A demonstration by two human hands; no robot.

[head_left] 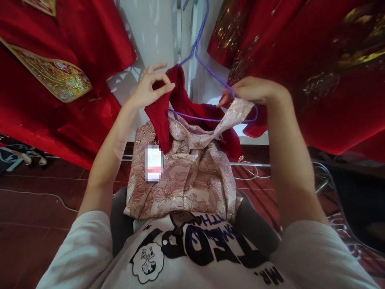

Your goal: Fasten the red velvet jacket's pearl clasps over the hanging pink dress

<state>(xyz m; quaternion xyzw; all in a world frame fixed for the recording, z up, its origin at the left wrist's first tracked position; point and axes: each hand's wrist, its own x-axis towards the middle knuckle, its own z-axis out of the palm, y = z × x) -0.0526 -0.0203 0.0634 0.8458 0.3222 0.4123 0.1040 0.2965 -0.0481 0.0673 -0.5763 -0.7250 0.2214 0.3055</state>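
A pink-and-gold brocade garment [192,180] lies over my lap, and its pale shoulder strap [240,111] runs up to the right end of a purple hanger [198,36]. Deep red cloth [163,120] drapes over the hanger's left arm and hangs behind its bottom bar. My left hand [152,86] pinches the red cloth by the hanger's left shoulder, thumb and forefinger curled together. Closed around the hanger's right arm is my right hand [249,90], at the top of the strap; its inner fingers are partly hidden. A blurred white tag [154,163] rests on the brocade.
Red garments with gold embroidery hang at left [60,76] and right [325,76]. Behind the hanger stand a pale wall [153,32] and a metal upright. A black chair [355,196] is at right. White cables [252,172] cross the red tiled floor [39,224].
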